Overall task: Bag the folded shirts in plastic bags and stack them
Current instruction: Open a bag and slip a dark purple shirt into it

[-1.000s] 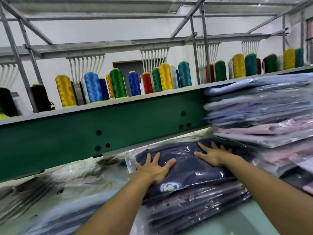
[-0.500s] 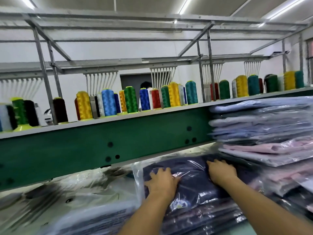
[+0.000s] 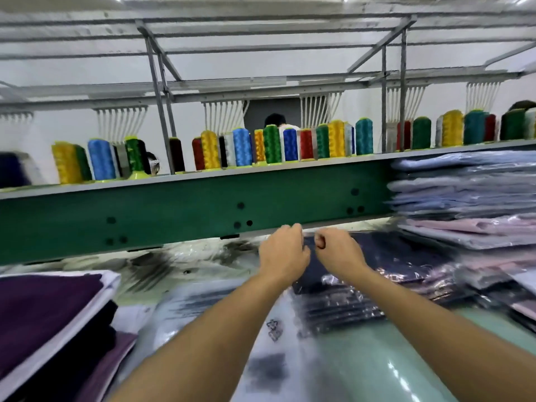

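Navy bagged shirts lie in a stack just below the green beam, toward its right end, on a pale green table. The left hand and right hand sit close together, almost touching, at the edge of the top bag nearest the beam. Both have their fingers curled into fists. Blur hides whether they pinch the plastic or hold nothing.

At the beam's right end a taller stack of pale blue and pink bagged shirts rises to its top edge. Below the beam's middle and left part, loose clear bags lie flat on the table. Further out from the beam on the left is a pile of purple cloth. Thread spools in yellow, blue, green and red stand in a row on top of the beam. Behind them a person's dark hair shows.
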`<state>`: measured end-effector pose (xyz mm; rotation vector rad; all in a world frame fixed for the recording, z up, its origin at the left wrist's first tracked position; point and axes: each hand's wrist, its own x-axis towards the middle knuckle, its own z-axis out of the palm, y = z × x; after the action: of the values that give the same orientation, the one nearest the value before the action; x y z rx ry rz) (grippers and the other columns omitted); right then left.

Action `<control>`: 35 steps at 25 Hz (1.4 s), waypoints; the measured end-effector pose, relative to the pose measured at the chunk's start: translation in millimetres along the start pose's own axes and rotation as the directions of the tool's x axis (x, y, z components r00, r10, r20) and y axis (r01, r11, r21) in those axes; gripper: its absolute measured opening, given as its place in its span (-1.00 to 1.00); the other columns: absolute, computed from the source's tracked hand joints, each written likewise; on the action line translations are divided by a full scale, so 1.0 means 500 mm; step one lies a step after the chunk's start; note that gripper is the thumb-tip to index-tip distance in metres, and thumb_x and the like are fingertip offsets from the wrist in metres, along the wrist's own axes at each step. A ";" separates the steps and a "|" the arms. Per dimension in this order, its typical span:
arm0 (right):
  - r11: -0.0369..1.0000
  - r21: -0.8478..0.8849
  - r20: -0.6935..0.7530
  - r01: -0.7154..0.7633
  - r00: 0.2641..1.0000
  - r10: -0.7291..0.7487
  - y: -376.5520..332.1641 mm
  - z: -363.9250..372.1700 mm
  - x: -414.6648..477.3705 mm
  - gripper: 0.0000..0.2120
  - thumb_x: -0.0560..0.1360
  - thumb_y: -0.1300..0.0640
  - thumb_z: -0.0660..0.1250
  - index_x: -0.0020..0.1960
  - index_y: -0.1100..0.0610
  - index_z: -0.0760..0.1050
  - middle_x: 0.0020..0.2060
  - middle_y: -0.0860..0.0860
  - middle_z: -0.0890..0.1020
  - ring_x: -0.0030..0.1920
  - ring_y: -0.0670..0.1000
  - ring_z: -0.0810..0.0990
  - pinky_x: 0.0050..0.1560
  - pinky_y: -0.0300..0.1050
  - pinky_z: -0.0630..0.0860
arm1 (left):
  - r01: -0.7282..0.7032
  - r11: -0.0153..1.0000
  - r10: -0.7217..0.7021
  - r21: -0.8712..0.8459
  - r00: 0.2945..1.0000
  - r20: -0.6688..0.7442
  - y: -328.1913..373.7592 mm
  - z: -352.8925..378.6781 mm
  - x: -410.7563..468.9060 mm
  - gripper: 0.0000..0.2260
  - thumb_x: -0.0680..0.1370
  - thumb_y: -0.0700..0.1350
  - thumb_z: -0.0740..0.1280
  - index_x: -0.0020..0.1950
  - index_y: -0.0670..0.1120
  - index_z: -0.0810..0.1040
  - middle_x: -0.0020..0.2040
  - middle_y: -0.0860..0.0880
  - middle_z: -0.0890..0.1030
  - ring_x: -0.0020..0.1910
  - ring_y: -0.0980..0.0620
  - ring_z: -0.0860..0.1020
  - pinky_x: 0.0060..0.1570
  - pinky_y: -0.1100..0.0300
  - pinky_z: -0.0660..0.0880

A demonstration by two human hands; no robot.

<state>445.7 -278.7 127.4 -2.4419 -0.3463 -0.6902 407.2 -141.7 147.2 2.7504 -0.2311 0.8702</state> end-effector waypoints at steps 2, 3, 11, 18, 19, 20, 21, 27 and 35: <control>0.998 0.051 -0.007 0.040 0.999 -0.040 -0.037 0.002 -0.023 -0.74 0.35 0.32 0.23 -0.39 0.11 0.20 -0.45 -0.01 0.37 -0.32 0.14 0.34 -0.41 -0.03 0.16 | 0.025 1.000 -0.024 -0.013 0.999 0.042 0.001 -0.026 -0.021 -0.94 0.48 -0.12 0.27 -0.15 -0.01 0.39 -0.11 -0.04 0.56 -0.10 -0.16 0.57 -0.25 0.08 0.44; 0.996 0.057 0.010 0.062 0.998 -0.063 -0.064 0.006 -0.044 -0.75 0.34 0.33 0.23 -0.41 0.12 0.22 -0.47 -0.01 0.37 -0.34 0.13 0.32 -0.40 -0.02 0.18 | 0.046 0.999 -0.045 -0.012 0.996 0.077 -0.012 -0.047 -0.050 -0.94 0.45 -0.16 0.26 -0.18 -0.02 0.39 -0.13 -0.04 0.57 -0.12 -0.17 0.58 -0.28 0.10 0.42; 0.968 0.171 0.280 0.184 0.933 -0.227 -0.197 0.071 -0.246 -0.66 0.34 0.36 0.21 -0.43 0.08 0.13 -0.52 -0.05 0.24 -0.35 0.03 0.19 -0.31 -0.03 0.15 | 0.179 0.983 -0.183 0.041 0.936 0.302 -0.111 -0.150 -0.297 -0.91 0.46 -0.10 0.28 -0.22 0.00 0.39 -0.24 0.00 0.53 -0.19 -0.13 0.53 -0.38 0.16 0.31; 0.950 0.136 0.537 0.283 0.785 -0.310 -0.166 0.123 -0.347 -0.68 0.35 0.29 0.26 -0.38 0.07 0.14 -0.48 -0.04 0.21 -0.36 -0.02 0.16 -0.32 -0.06 0.16 | 0.318 0.942 -0.301 0.104 0.671 0.678 -0.194 -0.071 -0.447 -0.22 0.42 0.43 0.25 0.48 -0.03 0.31 0.47 -0.04 0.38 0.43 -0.10 0.36 0.37 -0.07 0.33; 0.960 0.131 0.552 0.248 0.786 -0.279 -0.153 0.126 -0.353 -0.72 0.36 0.25 0.28 -0.36 0.07 0.18 -0.47 -0.05 0.26 -0.37 -0.03 0.20 -0.33 -0.07 0.18 | 0.329 0.940 -0.305 0.092 0.686 0.660 -0.206 -0.057 -0.460 -0.19 0.42 0.46 0.21 0.53 0.01 0.26 0.54 -0.01 0.30 0.51 -0.07 0.26 0.46 -0.10 0.21; 0.968 0.137 0.562 0.208 0.789 -0.249 -0.142 0.128 -0.358 -0.75 0.37 0.21 0.30 -0.34 0.06 0.23 -0.46 -0.07 0.31 -0.38 -0.04 0.24 -0.33 -0.09 0.22 | 0.336 0.938 -0.311 0.085 0.707 0.635 -0.216 -0.046 -0.468 -0.18 0.43 0.48 0.18 0.56 0.06 0.20 0.59 0.03 0.21 0.57 -0.04 0.15 0.51 -0.14 0.07; 0.974 0.148 0.569 0.172 0.791 -0.226 -0.134 0.127 -0.358 -0.77 0.38 0.17 0.33 -0.32 0.05 0.28 -0.44 -0.09 0.37 -0.36 -0.05 0.30 -0.32 -0.10 0.26 | 0.337 0.938 -0.315 0.082 0.728 0.609 -0.225 -0.038 -0.472 -0.20 0.45 0.48 0.16 0.58 0.09 0.17 0.61 0.07 0.15 0.59 -0.03 0.06 0.52 -0.16 -0.03; 0.997 0.009 0.547 0.078 0.834 -0.070 -0.102 0.103 -0.313 -0.72 0.55 -0.09 0.40 0.18 0.00 0.45 0.15 0.02 0.40 0.11 0.07 0.49 0.05 -0.04 0.47 | 0.381 0.923 -0.356 0.062 0.778 0.518 -0.242 -0.016 -0.450 -0.46 0.54 0.36 0.15 0.43 0.11 0.27 0.49 0.07 0.33 0.51 -0.04 0.20 0.44 -0.15 0.08; 0.846 0.447 0.463 -0.292 0.884 0.060 -0.083 0.108 -0.303 -0.81 0.56 0.18 0.41 0.16 0.08 0.53 -0.16 0.12 0.66 -0.22 -0.01 0.59 -0.17 -0.14 0.49 | 0.419 0.908 -0.404 -0.022 0.886 0.226 -0.242 -0.010 -0.445 -0.83 0.66 0.01 0.05 -0.10 0.03 0.27 -0.18 0.07 0.49 -0.04 -0.06 0.41 0.10 -0.02 0.28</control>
<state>325.0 -227.1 25.6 -2.0505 -0.4011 0.0522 251.4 -7.4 -0.7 2.6732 0.2756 0.4397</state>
